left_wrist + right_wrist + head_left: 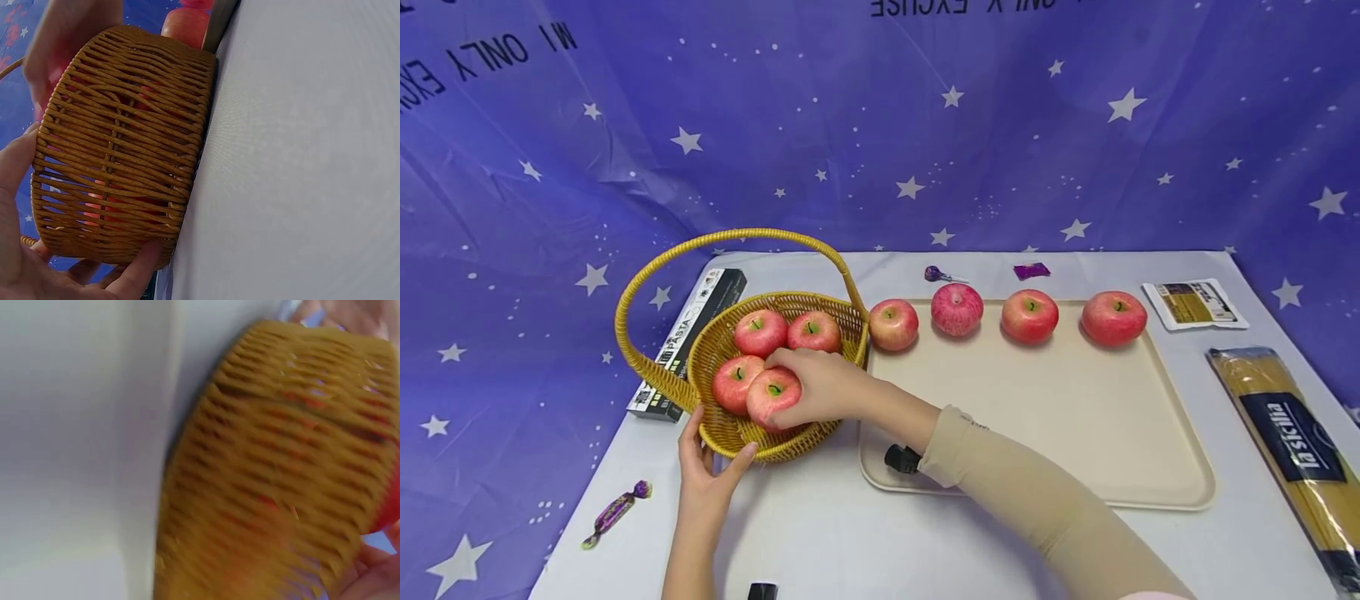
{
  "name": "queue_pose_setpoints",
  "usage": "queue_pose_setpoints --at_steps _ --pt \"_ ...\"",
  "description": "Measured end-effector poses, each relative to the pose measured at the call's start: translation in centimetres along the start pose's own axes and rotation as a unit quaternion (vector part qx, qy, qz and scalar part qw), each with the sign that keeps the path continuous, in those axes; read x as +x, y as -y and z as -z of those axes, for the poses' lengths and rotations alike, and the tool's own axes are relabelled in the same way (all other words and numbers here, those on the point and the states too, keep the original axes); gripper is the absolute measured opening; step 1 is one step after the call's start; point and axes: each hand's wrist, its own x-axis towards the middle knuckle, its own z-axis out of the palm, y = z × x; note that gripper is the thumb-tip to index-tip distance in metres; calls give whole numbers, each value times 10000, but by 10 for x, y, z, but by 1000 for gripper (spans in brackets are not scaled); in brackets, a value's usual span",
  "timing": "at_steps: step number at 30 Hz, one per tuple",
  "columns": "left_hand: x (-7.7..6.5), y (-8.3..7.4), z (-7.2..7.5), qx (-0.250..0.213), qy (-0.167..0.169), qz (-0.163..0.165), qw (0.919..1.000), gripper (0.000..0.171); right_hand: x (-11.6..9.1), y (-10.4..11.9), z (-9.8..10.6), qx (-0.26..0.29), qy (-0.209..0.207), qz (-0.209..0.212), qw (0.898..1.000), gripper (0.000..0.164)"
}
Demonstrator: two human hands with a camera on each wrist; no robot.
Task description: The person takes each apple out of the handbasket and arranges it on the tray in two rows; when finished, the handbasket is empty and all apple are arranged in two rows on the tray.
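Note:
A yellow wicker basket (790, 448) with a tall hoop handle stands at the table's left, with red apples inside. My left hand (703, 479) holds its near-left side, the thumb by the rim and the fingers spread round the woven wall (125, 150). My right hand (823, 383) reaches over the basket's right rim and grips an apple (773, 398) at the near side. Behind that one lie an apple (735, 383) at the left and two more, one (761, 332) beside the other (814, 331). The right wrist view is blurred by motion.
A beige tray (1037, 417) right of the basket bears several apples along its far edge, one apple (892, 324) close to the basket. A pasta box (688, 342) lies behind the basket. Wrapped candy (616, 514), a lollipop (934, 273) and a spaghetti pack (1288, 450) lie around.

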Motion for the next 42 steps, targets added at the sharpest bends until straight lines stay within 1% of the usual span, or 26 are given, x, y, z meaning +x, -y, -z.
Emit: queue_pose_setpoints --at_steps 2,4,7,10,13,15,18,21,24,25,28,31,33,38,42 --pt "1 1 0 -1 -18 24 10000 90 -9 -1 15 198 -293 -38 9994 60" --pt "1 2 0 12 -41 48 10000 91 -21 -3 34 376 -565 -162 9976 64" --pt "1 3 -1 12 -59 92 9999 91 -48 -10 66 462 -986 -394 9933 69" --pt "0 3 -1 21 -73 125 9999 91 -85 -23 97 454 -1361 -757 9868 73" --pt "-1 3 0 5 -99 142 9998 92 -125 -40 124 435 -1672 -1182 9778 77" --pt "-2 3 2 16 -137 175 9998 92 -153 -52 139 317 -1833 -1501 9710 80" --pt "-4 1 5 52 -186 256 9995 92 -193 -73 152 115 -2031 -1999 9585 79" --pt "-5 -1 7 88 -227 331 9992 92 -234 -95 159 -79 -2056 -2530 9453 80" --pt "-5 -1 9 103 -242 340 9991 93 -269 -118 158 -191 -1881 -3070 9328 82" --pt "-5 -1 9 102 -245 353 9990 93 -279 -125 157 -235 -1789 -3264 9279 83" --pt "-6 -1 11 164 -238 433 9986 94 -302 -144 150 -284 -1526 -3654 9178 84" --pt "-6 -1 10 176 -216 506 9983 93 -315 -158 144 -289 -1353 -3896 9105 85" --pt "-5 0 9 157 -193 484 9985 93 -321 -164 142 -304 -1315 -4008 9062 86" --pt "-2 1 4 40 -115 327 9994 92 -328 -170 139 -315 -1350 -4129 9002 86" --pt "2 2 0 13 -58 265 9996 93 -334 -172 135 -167 -1324 -4283 8937 90"
